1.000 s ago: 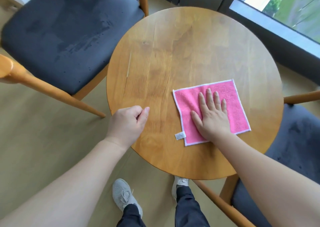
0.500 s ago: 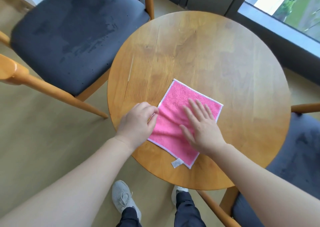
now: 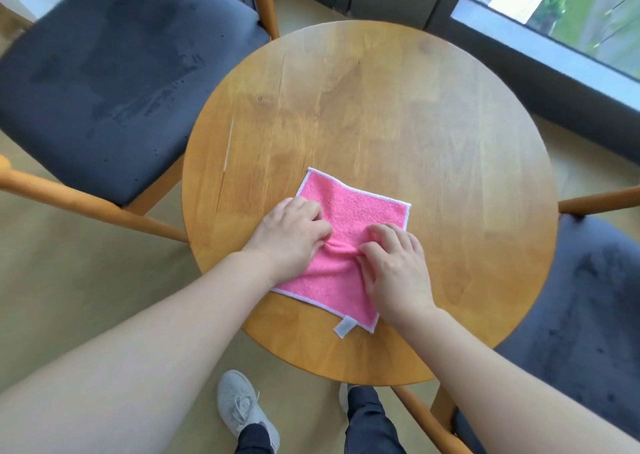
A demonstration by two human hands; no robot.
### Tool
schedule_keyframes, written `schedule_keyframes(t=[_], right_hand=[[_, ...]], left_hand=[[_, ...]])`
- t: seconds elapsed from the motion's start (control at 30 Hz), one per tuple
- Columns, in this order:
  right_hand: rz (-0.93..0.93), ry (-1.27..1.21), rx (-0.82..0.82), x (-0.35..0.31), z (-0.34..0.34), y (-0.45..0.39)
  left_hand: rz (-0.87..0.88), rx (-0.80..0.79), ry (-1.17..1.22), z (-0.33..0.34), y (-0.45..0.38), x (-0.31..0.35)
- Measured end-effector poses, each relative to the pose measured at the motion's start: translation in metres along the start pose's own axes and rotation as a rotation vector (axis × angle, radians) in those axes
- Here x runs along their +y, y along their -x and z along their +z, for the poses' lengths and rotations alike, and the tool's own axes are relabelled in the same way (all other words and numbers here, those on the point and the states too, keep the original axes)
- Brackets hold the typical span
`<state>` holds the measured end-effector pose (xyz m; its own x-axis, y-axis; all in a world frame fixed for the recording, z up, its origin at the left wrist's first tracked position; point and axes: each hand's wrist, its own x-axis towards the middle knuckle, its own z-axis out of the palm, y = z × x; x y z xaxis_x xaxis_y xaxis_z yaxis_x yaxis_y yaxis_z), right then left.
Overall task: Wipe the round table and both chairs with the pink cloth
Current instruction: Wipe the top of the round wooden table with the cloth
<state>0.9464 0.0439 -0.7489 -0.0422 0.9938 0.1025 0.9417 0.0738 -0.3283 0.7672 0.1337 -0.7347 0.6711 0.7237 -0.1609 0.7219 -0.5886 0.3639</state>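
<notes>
A square pink terry cloth with white edging (image 3: 349,245) lies on the round wooden table (image 3: 381,124), in the lower middle of the frame near the table's near edge. Both hands sit on it — the left hand (image 3: 287,237) and the right hand (image 3: 393,263) curl their fingers into the fabric, pinching it into a ridge between them. A dark-cushioned wooden chair (image 3: 114,83) stands at the upper left, another dark-cushioned chair (image 3: 571,315) at the lower right.

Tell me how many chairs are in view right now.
2. One chair with a dark seat stands at the table's far left; the other chair is at the near right, cut off by the frame edge. More could sit out of view.
</notes>
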Motion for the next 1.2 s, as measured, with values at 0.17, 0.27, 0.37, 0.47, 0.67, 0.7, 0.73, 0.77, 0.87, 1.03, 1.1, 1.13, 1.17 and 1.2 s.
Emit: schedule_keyframes(t=[0.17,0.27,0.37,0.47,0.67,0.7,0.73,0.77,0.87,1.03,1.1,1.13,1.17,1.2], right_hand=[[-0.028,-0.127,0.043,-0.014,-0.012,-0.029],[-0.036,-0.215,0.037,-0.038,-0.024,-0.057],[-0.140,-0.258,0.038,-0.073,-0.029,-0.083],[-0.250,-0.235,-0.035,-0.108,-0.028,-0.102],[-0.324,-0.168,-0.054,-0.159,-0.021,-0.119],[-0.319,-0.162,-0.065,-0.164,-0.020,-0.119],[-0.312,-0.155,-0.074,-0.167,-0.019,-0.118],[-0.305,-0.151,-0.079,-0.170,-0.019,-0.118],[-0.285,-0.154,-0.072,-0.169,-0.019,-0.116],[-0.235,-0.174,-0.090,-0.149,-0.020,-0.106],[-0.230,-0.187,-0.103,-0.139,-0.020,-0.102],[-0.225,-0.193,-0.111,-0.134,-0.020,-0.101],[-0.221,-0.199,-0.120,-0.129,-0.021,-0.100],[-0.217,-0.205,-0.124,-0.124,-0.022,-0.099]], left_hand=[[-0.070,0.073,0.111,-0.018,0.011,-0.007],[-0.148,0.041,0.202,-0.041,0.026,-0.020],[-0.230,0.031,0.171,-0.065,0.048,-0.039],[-0.354,0.085,0.179,-0.087,0.077,-0.061],[-0.696,0.311,0.395,-0.109,0.131,-0.101],[-0.780,0.333,0.435,-0.109,0.137,-0.109],[-0.865,0.351,0.471,-0.109,0.141,-0.115],[-0.946,0.357,0.499,-0.109,0.145,-0.121],[-1.130,0.306,0.567,-0.101,0.148,-0.134],[-1.174,0.258,0.764,-0.067,0.124,-0.122],[-1.182,0.259,0.775,-0.056,0.110,-0.114],[-1.176,0.269,0.810,-0.051,0.103,-0.110],[-1.165,0.283,0.849,-0.046,0.097,-0.105],[-1.163,0.301,0.879,-0.041,0.092,-0.101]])
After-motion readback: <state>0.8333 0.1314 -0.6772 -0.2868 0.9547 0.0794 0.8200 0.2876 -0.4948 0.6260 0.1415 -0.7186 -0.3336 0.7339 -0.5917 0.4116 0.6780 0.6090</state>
